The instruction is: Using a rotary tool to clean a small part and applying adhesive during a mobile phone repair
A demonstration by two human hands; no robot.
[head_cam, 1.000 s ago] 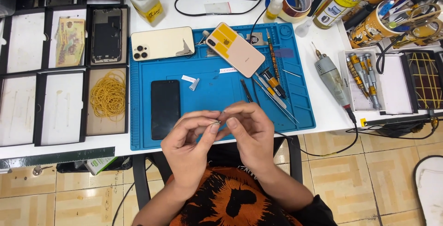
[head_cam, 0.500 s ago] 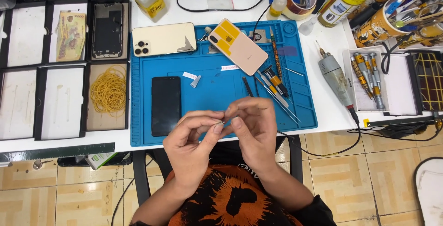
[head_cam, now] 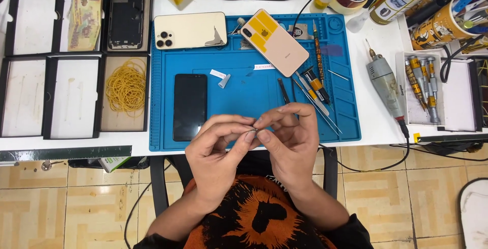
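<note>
- Your left hand (head_cam: pixel 216 155) and right hand (head_cam: pixel 290 139) meet at the lower centre of the frame, just below the near edge of the blue silicone work mat (head_cam: pixel 254 83). Fingertips of both pinch a tiny dark metal part (head_cam: pixel 255 128) between them; it is too small to tell what it is.
- On the mat, left of centre, a black slab phone (head_cam: pixel 190 106) lies screen up. Above it rests a pale gold phone back with a triple camera (head_cam: pixel 190 30), and to its right a tilted gold phone with yellow tape strips (head_cam: pixel 274 42).
- Thin metal tweezers and screwdrivers (head_cam: pixel 315 96) lie on the mat just above your right hand.
- At the left, a black-rimmed shallow tray (head_cam: pixel 104 94) holds a heap of yellow rubber bands (head_cam: pixel 126 87).
- In the upper left, one black tray carries a folded banknote (head_cam: pixel 84 21); the next holds a dark phone frame (head_cam: pixel 126 17).
- At the right, a white open tray (head_cam: pixel 404 91) contains several grey and orange screwdriver handles (head_cam: pixel 422 83).
- Beside it lies a grey handheld rotary tool (head_cam: pixel 386 86), its cable trailing off the table edge.
- In the upper right, an orange printed cup (head_cam: pixel 437 22) stands packed with brushes and tools.
</note>
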